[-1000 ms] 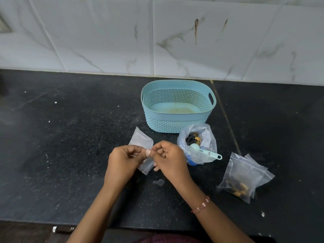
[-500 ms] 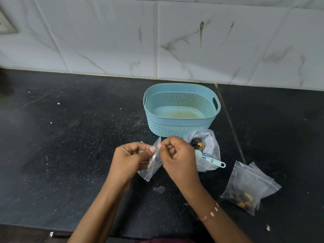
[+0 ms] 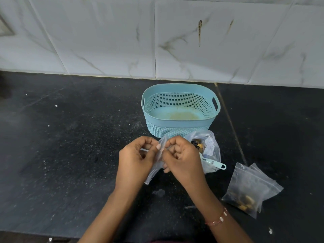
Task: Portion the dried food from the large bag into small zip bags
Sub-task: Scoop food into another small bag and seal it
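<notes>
Fingertips of both hands meet at the top edge of a small zip bag (image 3: 156, 165), thin clear plastic, empty, crinkled. The left hand (image 3: 135, 160) pinches the bag's rim between thumb and curled fingers; the right hand (image 3: 182, 158) does the same from the other side, fingers curled in, thumb against the film. The two hands sit close together, knuckles up, w/ the bag hanging between them, its lower corner pointing down toward the counter (whether the zip is parted or sealed can't be told). A thin beaded bracelet (image 3: 218, 220) circles the right wrist.

Just right of the right hand, partly hidden by it, lies the large bag (image 3: 209, 146), soft clear plastic, mouth open, w/ dark and golden dried food (image 3: 198, 144) showing inside. A pale blue plastic scoop (image 3: 214, 163) rests at its mouth, flat handle sticking out to the right.

Further right and nearer, approx. two filled zip bags (image 3: 249, 190) lie overlapped, flat and glossy, brown and yellow pieces gathered at their near end.

Beyond the hands stands an oval light-blue basket (image 3: 177, 128), perforated woven-look walls, cut-out handles, stained floor. All sits on a black speckled stone counter (image 3: 70, 155), matte, dusted w/ pale flecks. Behind it, glossy white marble-pattern wall tiles (image 3: 105, 41).
</notes>
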{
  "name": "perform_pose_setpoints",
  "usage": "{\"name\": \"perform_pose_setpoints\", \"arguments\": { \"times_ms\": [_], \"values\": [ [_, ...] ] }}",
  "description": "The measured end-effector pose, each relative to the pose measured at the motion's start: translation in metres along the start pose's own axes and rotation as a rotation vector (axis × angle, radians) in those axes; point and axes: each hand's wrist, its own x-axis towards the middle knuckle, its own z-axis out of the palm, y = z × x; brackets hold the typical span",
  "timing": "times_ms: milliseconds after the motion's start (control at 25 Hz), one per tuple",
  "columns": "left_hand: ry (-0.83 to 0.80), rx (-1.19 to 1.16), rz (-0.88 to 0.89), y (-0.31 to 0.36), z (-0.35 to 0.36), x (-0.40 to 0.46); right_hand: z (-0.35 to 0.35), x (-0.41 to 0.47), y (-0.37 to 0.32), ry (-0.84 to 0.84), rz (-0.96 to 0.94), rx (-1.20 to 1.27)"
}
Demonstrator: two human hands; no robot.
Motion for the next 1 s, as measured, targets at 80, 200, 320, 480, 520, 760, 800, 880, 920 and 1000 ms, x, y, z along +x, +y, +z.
{"name": "perform_pose_setpoints", "arguments": {
  "times_ms": [80, 200, 320, 480, 520, 760, 800, 880, 920, 1000],
  "values": [
    [-0.073, -0.042, -0.018, 0.001, -0.002, 0.000, -0.003, 0.001, -0.001, 0.008, 0.047, 0.017],
    [-0.145, -0.117, -0.048, 0.001, -0.002, 0.001, -0.005, -0.001, -0.005, -0.019, 0.060, -0.011],
    [-0.161, -0.090, -0.039, 0.002, 0.002, 0.000, -0.006, -0.003, -0.005, 0.006, 0.041, -0.057],
    [-0.031, 0.151, 0.106, 0.000, 0.002, 0.003, -0.015, -0.001, -0.002, 0.120, -0.015, -0.216],
    [-0.003, 0.221, 0.156, 0.000, 0.003, 0.003, -0.017, -0.003, -0.003, 0.135, -0.057, -0.294],
    [-0.082, 0.316, 0.350, -0.003, 0.008, 0.002, -0.018, -0.007, -0.011, 0.148, -0.202, -0.471],
    [-0.154, 0.223, 0.314, -0.001, 0.007, 0.002, -0.019, -0.007, -0.011, 0.144, -0.189, -0.440],
    [-0.312, 0.036, 0.236, -0.001, 0.002, 0.004, -0.022, -0.007, -0.012, 0.143, -0.148, -0.364],
    [-0.380, -0.031, 0.224, -0.004, 0.000, 0.005, -0.024, -0.007, -0.014, 0.137, -0.123, -0.320],
    [-0.461, -0.108, 0.249, -0.011, -0.003, 0.003, -0.028, -0.007, -0.017, 0.120, -0.084, -0.231]
  ]
}}
